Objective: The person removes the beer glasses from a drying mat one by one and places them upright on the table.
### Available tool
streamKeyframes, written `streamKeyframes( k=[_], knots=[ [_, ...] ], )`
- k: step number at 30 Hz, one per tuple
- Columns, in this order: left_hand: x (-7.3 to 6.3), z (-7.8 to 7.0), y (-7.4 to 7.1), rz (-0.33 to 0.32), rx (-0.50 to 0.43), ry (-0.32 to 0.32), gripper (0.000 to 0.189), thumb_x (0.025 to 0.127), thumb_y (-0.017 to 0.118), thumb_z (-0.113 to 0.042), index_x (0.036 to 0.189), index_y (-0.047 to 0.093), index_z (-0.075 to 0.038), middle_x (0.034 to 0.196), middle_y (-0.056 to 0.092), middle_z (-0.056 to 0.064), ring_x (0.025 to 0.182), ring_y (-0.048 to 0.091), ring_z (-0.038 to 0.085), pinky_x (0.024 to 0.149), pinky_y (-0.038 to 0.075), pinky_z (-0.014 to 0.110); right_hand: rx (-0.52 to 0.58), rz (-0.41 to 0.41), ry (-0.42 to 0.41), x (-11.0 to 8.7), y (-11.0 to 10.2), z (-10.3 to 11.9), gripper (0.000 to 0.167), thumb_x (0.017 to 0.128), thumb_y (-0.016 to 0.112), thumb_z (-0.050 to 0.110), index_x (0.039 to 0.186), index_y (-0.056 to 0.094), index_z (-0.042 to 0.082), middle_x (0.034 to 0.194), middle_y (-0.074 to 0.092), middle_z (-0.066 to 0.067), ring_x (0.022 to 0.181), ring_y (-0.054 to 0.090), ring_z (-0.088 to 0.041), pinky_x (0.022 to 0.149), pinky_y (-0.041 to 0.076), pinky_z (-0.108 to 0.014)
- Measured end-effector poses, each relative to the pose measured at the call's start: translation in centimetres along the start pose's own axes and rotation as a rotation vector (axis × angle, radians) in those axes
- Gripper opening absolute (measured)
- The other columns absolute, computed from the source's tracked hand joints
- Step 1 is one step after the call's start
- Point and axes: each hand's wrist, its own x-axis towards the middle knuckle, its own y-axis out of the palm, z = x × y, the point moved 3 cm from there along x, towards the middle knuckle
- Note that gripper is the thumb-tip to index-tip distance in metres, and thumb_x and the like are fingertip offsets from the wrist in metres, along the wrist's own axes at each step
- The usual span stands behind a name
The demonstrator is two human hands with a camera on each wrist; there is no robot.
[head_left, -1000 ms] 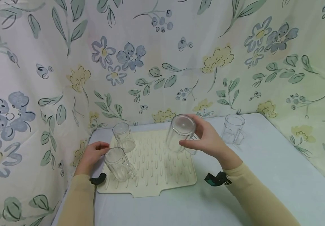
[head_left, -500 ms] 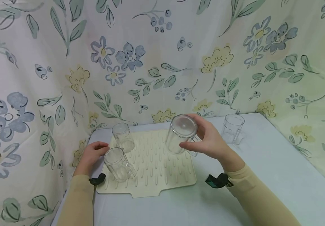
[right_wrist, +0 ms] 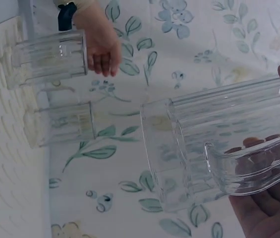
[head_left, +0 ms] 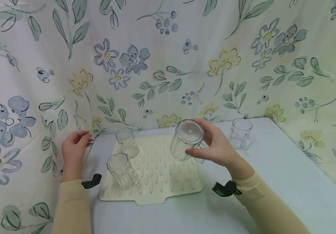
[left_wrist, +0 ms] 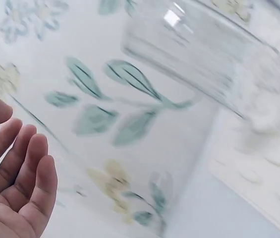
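My right hand [head_left: 216, 143] grips a clear glass mug [head_left: 189, 133] above the right part of a cream ridged drying mat [head_left: 162, 172]. The mug is upside down and tilted, its base up and its handle [right_wrist: 258, 173] seen large in the right wrist view. Two more glass mugs stand inverted on the mat's left side, the nearer mug [head_left: 121, 170] with its handle to the right, the farther mug [head_left: 128, 143] behind it. Left of the mat, beside the curtain, my left hand [head_left: 75, 151] is raised, fingers loosely bent and holding nothing in the left wrist view.
Another clear glass mug [head_left: 241, 133] stands upright at the back right of the white-covered table [head_left: 279, 182]. A flowered curtain [head_left: 168, 65] hangs behind the table and along its left side, close to my left hand.
My left hand has lifted away from the mat's left edge and moved left. The right hand and its mug have stayed nearly in place.
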Motion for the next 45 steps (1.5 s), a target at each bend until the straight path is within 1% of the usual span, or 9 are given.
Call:
streamKeyframes(
  k=[4, 12, 14, 18, 22, 28, 35, 38, 45],
  knots=[
    [-1.9, -4.1, 0.1, -0.019, -0.114, 0.133, 0.020, 0.109, 0.073, -0.023, 0.124, 0.079, -0.011, 0.109, 0.077, -0.006, 0.097, 0.072, 0.011, 0.083, 0.060, 0.010, 0.015, -0.001, -0.002, -0.2, 0.1, 0.5, 0.078, 0.081, 0.089, -0.007, 0.152, 0.059, 0.009, 0.146, 0.067, -0.007, 0.130, 0.068, -0.028, 0.117, 0.055, -0.034],
    [-7.5, -10.6, 2.6, 0.091, -0.257, 0.488, 0.020, 0.105, 0.069, -0.001, 0.122, 0.077, 0.004, 0.108, 0.078, 0.003, 0.098, 0.075, 0.015, 0.092, 0.061, 0.016, 0.033, 0.003, -0.012, -0.7, 0.5, 1.5, 0.079, 0.080, 0.088, -0.008, 0.151, 0.058, 0.006, 0.147, 0.065, -0.009, 0.130, 0.067, -0.029, 0.116, 0.056, -0.037],
    [-8.9, -11.6, 3.3, 0.142, -0.306, 0.593, 0.022, 0.104, 0.066, 0.003, 0.123, 0.074, 0.011, 0.110, 0.078, 0.006, 0.102, 0.075, 0.017, 0.094, 0.061, 0.018, 0.037, 0.005, -0.018, -0.7, 0.6, 1.7, 0.079, 0.080, 0.088, -0.008, 0.151, 0.058, 0.006, 0.147, 0.065, -0.010, 0.129, 0.067, -0.029, 0.116, 0.057, -0.037],
    [-11.3, -12.8, 4.8, 0.306, -0.410, 0.765, 0.030, 0.099, 0.062, 0.010, 0.126, 0.066, 0.021, 0.117, 0.076, 0.013, 0.111, 0.074, 0.023, 0.102, 0.060, 0.026, 0.051, 0.010, -0.031, -0.8, 0.8, 2.2, 0.079, 0.080, 0.087, -0.009, 0.152, 0.057, 0.004, 0.147, 0.065, -0.011, 0.129, 0.067, -0.030, 0.116, 0.057, -0.038],
    [-13.5, -13.5, 6.7, 0.442, -0.343, 0.863, 0.042, 0.092, 0.064, 0.012, 0.134, 0.065, 0.016, 0.128, 0.075, 0.018, 0.122, 0.073, 0.025, 0.112, 0.057, 0.031, 0.065, 0.015, -0.040, -0.9, 1.1, 2.4, 0.080, 0.079, 0.087, -0.010, 0.152, 0.056, 0.002, 0.147, 0.065, -0.011, 0.129, 0.067, -0.029, 0.115, 0.058, -0.038],
    [-16.3, -13.4, 10.0, 0.635, -0.180, 0.896, 0.063, 0.088, 0.078, 0.001, 0.149, 0.063, -0.003, 0.142, 0.070, 0.023, 0.137, 0.068, 0.025, 0.122, 0.052, 0.032, 0.094, 0.030, -0.041, -1.0, 1.6, 2.6, 0.079, 0.079, 0.087, -0.011, 0.151, 0.057, 0.001, 0.145, 0.066, -0.012, 0.125, 0.069, -0.030, 0.110, 0.060, -0.038],
    [-18.3, -12.1, 13.5, 0.833, -0.113, 0.831, 0.083, 0.085, 0.091, -0.010, 0.159, 0.057, -0.016, 0.156, 0.066, 0.005, 0.145, 0.063, 0.025, 0.126, 0.050, 0.042, 0.103, 0.048, -0.034, -1.2, 2.2, 2.6, 0.079, 0.081, 0.087, -0.010, 0.152, 0.056, 0.004, 0.145, 0.066, -0.012, 0.127, 0.069, -0.031, 0.110, 0.061, -0.040],
    [-18.7, -11.7, 14.4, 0.878, -0.123, 0.798, 0.085, 0.083, 0.094, -0.012, 0.160, 0.057, -0.019, 0.156, 0.065, 0.002, 0.145, 0.064, 0.025, 0.126, 0.051, 0.047, 0.115, 0.062, -0.033, -1.2, 2.4, 2.6, 0.078, 0.081, 0.088, -0.009, 0.152, 0.057, 0.005, 0.145, 0.066, -0.013, 0.128, 0.068, -0.031, 0.110, 0.060, -0.041],
    [-19.1, -11.5, 15.1, 0.904, -0.141, 0.735, 0.087, 0.083, 0.098, -0.010, 0.158, 0.058, -0.023, 0.155, 0.066, -0.001, 0.143, 0.065, 0.024, 0.125, 0.051, 0.047, 0.129, 0.077, -0.029, -1.2, 2.8, 2.7, 0.079, 0.082, 0.088, -0.009, 0.153, 0.056, 0.005, 0.146, 0.065, -0.012, 0.129, 0.068, -0.030, 0.109, 0.061, -0.039]
  ],
)
